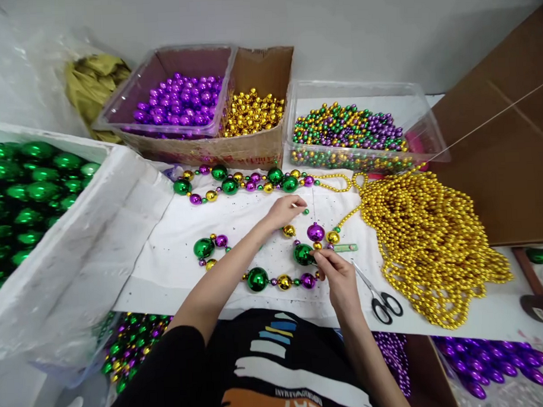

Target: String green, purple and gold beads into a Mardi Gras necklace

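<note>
My left hand (289, 210) is closed in a pinch over the white cloth, a small green bead (306, 212) at its fingertips. Nearer my body, my right hand (337, 272) pinches something too small to make out, close beside a large green bead (302, 254). A purple bead (316, 231) sits just above that hand, with a thin thread (313, 202) rising from it. The strung bead garland (284, 281) curves round on the cloth, alternating green, gold and purple beads. Right of my right hand lie black-handled scissors (382, 300) and a small green tool (345, 248).
A finished-looking garland (230, 186) lies behind my hands. Further back stand a clear bin with purple beads (179, 100), a cardboard box with gold beads (254, 112) and a clear tub of mixed small beads (349, 126). Gold bead chains (433, 239) heap at right; large green balls (30, 188) fill the left.
</note>
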Demonstrator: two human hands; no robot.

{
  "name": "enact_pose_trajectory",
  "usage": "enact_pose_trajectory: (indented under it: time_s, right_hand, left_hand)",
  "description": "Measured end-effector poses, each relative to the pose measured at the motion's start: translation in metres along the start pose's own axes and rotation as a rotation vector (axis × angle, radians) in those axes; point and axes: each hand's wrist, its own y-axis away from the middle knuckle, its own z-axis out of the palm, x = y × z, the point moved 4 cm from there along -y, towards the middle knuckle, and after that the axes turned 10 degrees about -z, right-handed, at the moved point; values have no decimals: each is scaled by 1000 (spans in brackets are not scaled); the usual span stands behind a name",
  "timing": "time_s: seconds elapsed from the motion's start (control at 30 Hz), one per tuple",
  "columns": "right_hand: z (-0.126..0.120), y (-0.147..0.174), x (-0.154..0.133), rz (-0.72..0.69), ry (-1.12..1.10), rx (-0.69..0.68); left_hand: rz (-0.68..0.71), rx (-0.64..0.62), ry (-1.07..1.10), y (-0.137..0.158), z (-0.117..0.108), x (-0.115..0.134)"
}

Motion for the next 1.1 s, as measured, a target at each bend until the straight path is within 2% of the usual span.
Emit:
enact_pose_trajectory:
  time_s: [0.03, 0.1, 0.17, 0.23, 0.3, 0.47, 0.53, 0.7, 1.1]
  right_hand:
    - [-1, 1, 0, 3, -9, 2]
    - [-3, 3, -1, 7, -19, 3]
    - [-5, 4, -4, 15, -21, 4]
    - [-7, 5, -5, 28, -24, 13]
    - [-9, 5, -5, 40, -20, 14]
    - [-5, 6, -7, 27, 68, -71]
    - [0, 8, -11, 11, 115, -118]
    - [10, 14, -20, -30, 173, -183]
    - [14, 16, -22, -52, 179, -199]
  left_hand:
    - [19, 15, -148, -8, 9, 1]
    - [31, 19, -308, -18, 25, 2]
    - [8, 18, -314, -22, 32, 1]
    - [-21, 22, -282, -20, 28, -1]
    - [-61, 3, -160, -14, 18, -3]
    - [-183, -181, 748, 13, -8, -3]
    - [-192, -191, 915, 23, -15, -1]
    - [-181, -167, 1052, 35, -24, 3]
    - [-158, -172, 1124, 46, -32, 1]
